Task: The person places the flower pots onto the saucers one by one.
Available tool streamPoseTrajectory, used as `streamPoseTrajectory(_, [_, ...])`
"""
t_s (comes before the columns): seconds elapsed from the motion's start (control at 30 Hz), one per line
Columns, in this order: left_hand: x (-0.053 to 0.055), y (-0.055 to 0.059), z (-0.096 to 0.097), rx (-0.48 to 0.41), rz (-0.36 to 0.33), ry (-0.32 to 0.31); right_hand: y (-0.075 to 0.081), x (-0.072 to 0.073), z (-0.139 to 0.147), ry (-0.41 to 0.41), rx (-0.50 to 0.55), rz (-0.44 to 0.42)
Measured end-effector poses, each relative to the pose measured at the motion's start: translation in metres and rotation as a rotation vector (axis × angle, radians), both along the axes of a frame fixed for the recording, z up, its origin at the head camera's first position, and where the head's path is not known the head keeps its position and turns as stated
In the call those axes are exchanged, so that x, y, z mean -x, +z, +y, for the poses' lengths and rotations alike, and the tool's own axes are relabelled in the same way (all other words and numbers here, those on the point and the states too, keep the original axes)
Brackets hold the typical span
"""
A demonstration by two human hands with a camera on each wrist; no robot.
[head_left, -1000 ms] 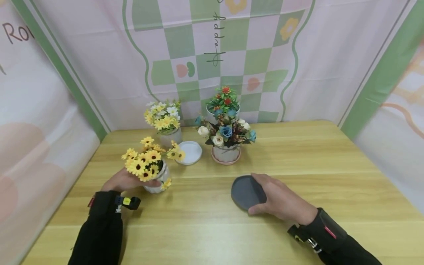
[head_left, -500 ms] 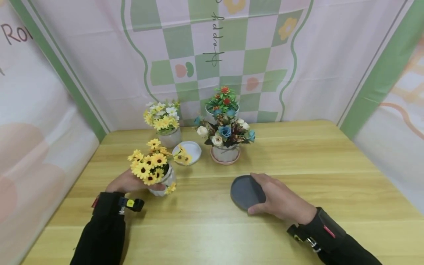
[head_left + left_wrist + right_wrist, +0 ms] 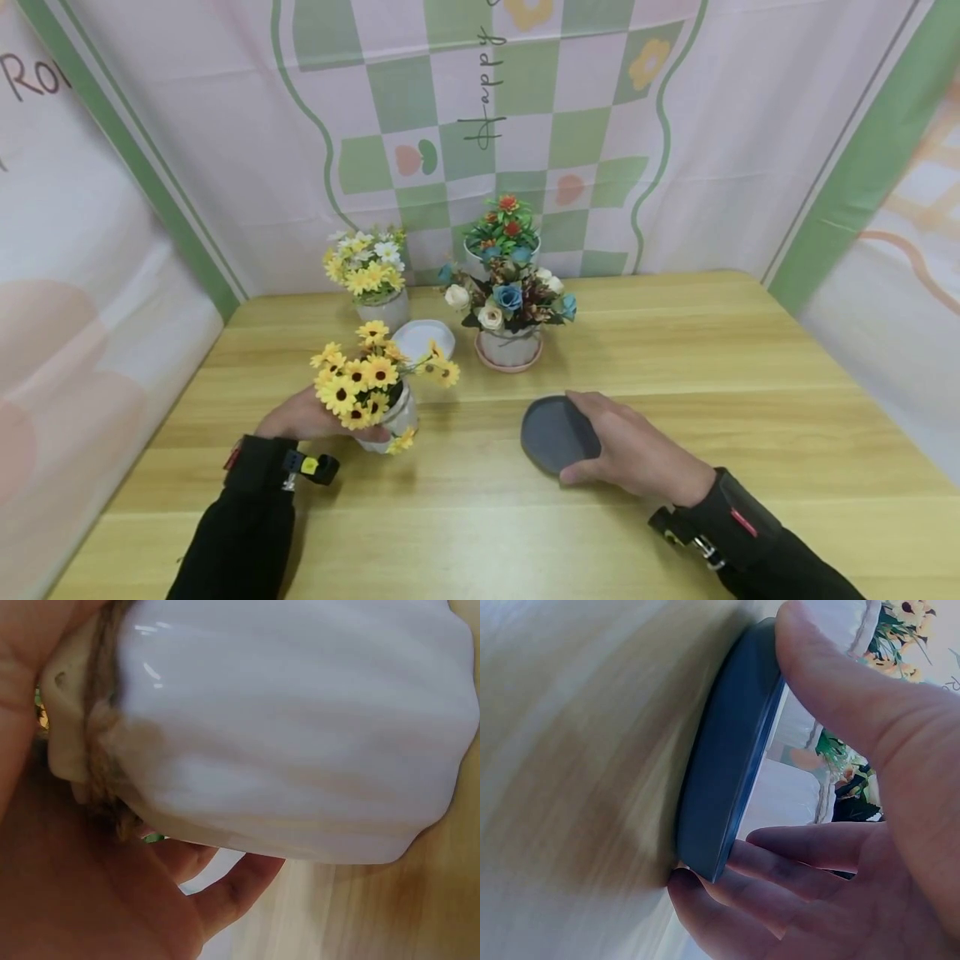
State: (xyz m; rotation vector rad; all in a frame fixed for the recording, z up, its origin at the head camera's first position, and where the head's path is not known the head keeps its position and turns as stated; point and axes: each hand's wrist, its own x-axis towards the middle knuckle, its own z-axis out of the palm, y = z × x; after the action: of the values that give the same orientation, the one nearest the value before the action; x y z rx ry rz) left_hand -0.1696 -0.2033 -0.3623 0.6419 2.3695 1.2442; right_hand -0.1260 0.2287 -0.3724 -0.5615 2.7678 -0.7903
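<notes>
My left hand [image 3: 318, 417] grips a white ribbed flowerpot [image 3: 300, 735] of yellow daisy-like flowers [image 3: 358, 379]. In the left wrist view, twine circles the pot's neck and the wooden surface shows past its base. On the right, my right hand [image 3: 637, 446] holds a dark grey saucer [image 3: 553, 435] by its right edge, thumb at the near side. The right wrist view has the saucer's side wall [image 3: 724, 757] low over the table, with thumb and fingertips at its two ends. The saucer's inside is bare where it shows.
Behind the held pot lies a white saucer [image 3: 426, 337]. Beyond it stands a pot of white and yellow flowers [image 3: 367, 267]. A pot of blue and cream roses [image 3: 510, 304] sits on a pink saucer [image 3: 508, 367], with a red-flowered plant [image 3: 504, 223] behind. A printed curtain [image 3: 750, 125] backs the table.
My left hand has carried the yellow-flowered pot to the right and slightly nearer, toward the grey saucer. The right hand and the saucer stay where they were.
</notes>
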Motion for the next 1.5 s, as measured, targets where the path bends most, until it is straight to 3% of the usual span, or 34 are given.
streamPoseTrajectory(0.33, [-0.002,-0.004,0.013,-0.083,-0.044,-0.042,0.001,0.0,-0.001,0.003,-0.004,0.0])
streamPoseTrajectory(0.93, [-0.005,-0.011,0.038,-0.169,-0.015,-0.098,0.0,-0.002,-0.003,0.009,-0.01,0.013])
streamPoseTrajectory(1.17, [-0.008,-0.012,0.05,-0.254,-0.036,-0.118,0.0,-0.002,-0.002,0.009,-0.009,0.013])
streamPoseTrajectory(1.3, [-0.01,-0.013,0.057,-0.256,-0.014,-0.128,-0.001,-0.002,-0.001,0.005,-0.009,0.014])
streamPoseTrajectory(1.5, [-0.013,-0.013,0.072,-0.203,0.09,-0.095,-0.001,-0.001,-0.001,0.004,-0.01,0.028])
